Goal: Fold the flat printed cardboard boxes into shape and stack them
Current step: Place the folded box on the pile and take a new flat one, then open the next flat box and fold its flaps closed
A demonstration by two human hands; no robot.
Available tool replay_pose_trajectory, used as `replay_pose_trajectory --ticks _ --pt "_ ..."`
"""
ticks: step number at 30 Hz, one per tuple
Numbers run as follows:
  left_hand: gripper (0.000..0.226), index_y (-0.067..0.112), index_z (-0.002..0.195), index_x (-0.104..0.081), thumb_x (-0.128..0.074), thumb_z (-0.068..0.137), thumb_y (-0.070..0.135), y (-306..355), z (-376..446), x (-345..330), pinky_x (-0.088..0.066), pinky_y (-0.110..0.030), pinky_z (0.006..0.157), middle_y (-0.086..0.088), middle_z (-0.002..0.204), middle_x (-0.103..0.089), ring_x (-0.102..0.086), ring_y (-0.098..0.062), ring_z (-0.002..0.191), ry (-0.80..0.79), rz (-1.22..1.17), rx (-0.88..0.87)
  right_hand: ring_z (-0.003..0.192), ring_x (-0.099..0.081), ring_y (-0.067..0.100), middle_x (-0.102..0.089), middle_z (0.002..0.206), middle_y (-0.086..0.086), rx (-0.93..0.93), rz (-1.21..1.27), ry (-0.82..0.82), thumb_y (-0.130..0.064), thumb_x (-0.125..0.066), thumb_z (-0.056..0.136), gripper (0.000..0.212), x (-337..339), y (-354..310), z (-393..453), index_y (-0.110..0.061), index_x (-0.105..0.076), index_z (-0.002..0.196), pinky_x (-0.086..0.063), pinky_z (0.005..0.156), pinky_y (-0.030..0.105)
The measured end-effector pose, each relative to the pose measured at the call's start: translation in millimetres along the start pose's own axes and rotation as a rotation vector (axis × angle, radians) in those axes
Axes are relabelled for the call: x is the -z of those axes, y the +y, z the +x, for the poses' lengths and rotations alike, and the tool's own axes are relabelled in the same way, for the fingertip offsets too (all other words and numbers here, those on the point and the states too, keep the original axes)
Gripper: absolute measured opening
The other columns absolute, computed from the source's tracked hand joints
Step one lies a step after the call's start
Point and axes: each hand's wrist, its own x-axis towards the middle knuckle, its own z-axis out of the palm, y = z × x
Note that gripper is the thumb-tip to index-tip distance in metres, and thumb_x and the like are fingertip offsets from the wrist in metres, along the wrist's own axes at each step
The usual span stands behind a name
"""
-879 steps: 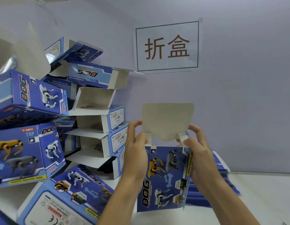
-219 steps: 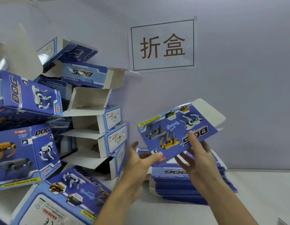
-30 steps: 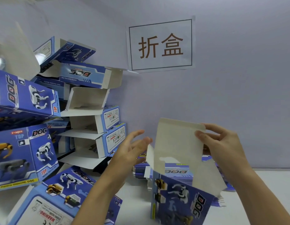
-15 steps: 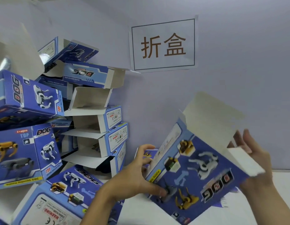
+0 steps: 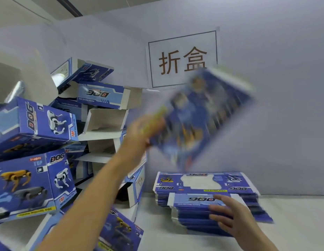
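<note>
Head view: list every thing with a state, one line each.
Folded box: raised, tilted, motion-blurred, gripped by left hand.
Right hand: fingers spread over the flat box stack.
Flat box stack: unfolded, lying on the table.
Pile of folded boxes: leaning, several flaps open.

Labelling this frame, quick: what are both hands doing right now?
Left hand: grips the blurred folded box, raised.
Right hand: open, fingers spread over the stack of flat boxes; contact unclear.
</note>
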Motion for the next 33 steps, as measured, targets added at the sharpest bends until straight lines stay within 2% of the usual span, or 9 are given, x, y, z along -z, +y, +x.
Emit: replay_pose_trajectory --ticks 1,3,5,8,14,19,21,27,33 --pt "0.079 0.017 0.138 -0.056 -0.084 0.069 0.047 15 15 5 -0.054 -0.030 0.075 -0.003 0.119 -0.062 -0.060 -0.019 0.091 0.144 -0.175 -0.043 0.075 -0.074 0.029 -0.078 0.091 0.009 -0.012 -0.038 0.006 -0.036 -0.057 0.097 0.022 -3 -1 -1 -0.025 -0.074 0.105 -0.050 0.067 0.032" --pt "0.126 0.019 0.155 -0.026 -0.086 0.051 0.057 49 31 11 -0.049 -0.039 0.103 -0.001 0.143 -0.050 -0.053 -0.022 0.122 0.183 -0.248 -0.092 0.069 -0.072 0.029 -0.078 0.088 0.010 -0.051 -0.124 0.019 -0.033 -0.054 0.100 0.022 -7 0 1 -0.023 -0.073 0.105 -0.049 0.065 0.032" --pt "0.138 0.021 0.147 -0.031 -0.090 0.030 0.064 49 35 10 -0.033 -0.047 0.117 0.004 0.141 -0.049 -0.046 -0.018 0.129 0.123 -0.133 -0.092 0.067 -0.071 0.030 -0.077 0.087 0.013 -0.070 -0.175 0.034 -0.028 -0.053 0.102 0.020 -11 -2 -1 -0.021 -0.072 0.107 -0.050 0.063 0.031" --pt "0.150 0.022 0.155 -0.023 -0.093 0.030 0.065 20 29 -9 -0.037 -0.045 0.115 0.009 0.147 -0.043 -0.045 -0.014 0.132 0.108 -0.015 0.056 0.065 -0.070 0.031 -0.076 0.085 0.015 -0.051 -0.226 0.016 -0.021 -0.052 0.103 0.020 -13 -3 -4 -0.017 -0.071 0.106 -0.051 0.060 0.031" --pt "0.057 0.025 0.145 -0.045 -0.068 0.093 0.031 -111 -30 -41 -0.044 -0.023 0.099 0.003 0.149 -0.046 -0.049 -0.008 0.120 0.054 0.573 0.343 0.061 -0.068 0.030 -0.075 0.075 0.015 0.143 -0.226 0.169 -0.007 -0.049 0.102 0.027 -11 1 3 -0.012 -0.075 0.096 -0.052 0.054 0.033" --pt "0.075 0.029 0.159 -0.013 -0.057 0.099 0.037 -187 -73 -68 -0.016 -0.045 0.123 0.006 0.167 0.003 0.000 -0.026 0.154 -0.024 0.813 0.620 0.068 -0.067 0.028 -0.073 0.069 0.008 0.302 -0.278 0.364 0.002 -0.051 0.098 0.032 -12 5 11 -0.016 -0.073 0.085 -0.054 0.058 0.038" --pt "0.077 0.035 0.159 -0.008 -0.056 0.099 0.040 -200 -78 -68 -0.021 -0.046 0.122 0.010 0.166 0.013 -0.004 -0.023 0.153 -0.087 0.908 0.637 0.072 -0.067 0.025 -0.072 0.071 0.004 0.337 -0.315 0.417 0.001 -0.053 0.098 0.032 -12 7 14 -0.021 -0.072 0.083 -0.058 0.068 0.044" --pt "0.044 0.039 0.146 -0.043 -0.050 0.103 0.034 -200 -89 -54 -0.038 -0.028 0.111 0.014 0.154 -0.035 -0.031 -0.010 0.138 0.127 1.046 0.378 0.078 -0.068 0.021 -0.071 0.080 0.002 0.390 -0.359 0.428 0.001 -0.054 0.097 0.035 -15 15 13 -0.024 -0.070 0.080 -0.060 0.075 0.048" --pt "0.036 0.036 0.138 -0.056 -0.047 0.104 0.036 -193 -93 -53 -0.040 -0.019 0.102 0.013 0.144 -0.049 -0.038 -0.004 0.134 0.213 1.069 0.265 0.077 -0.068 0.018 -0.071 0.083 0.002 0.420 -0.305 0.430 0.002 -0.052 0.098 0.031 -12 17 16 -0.022 -0.069 0.086 -0.061 0.077 0.049"
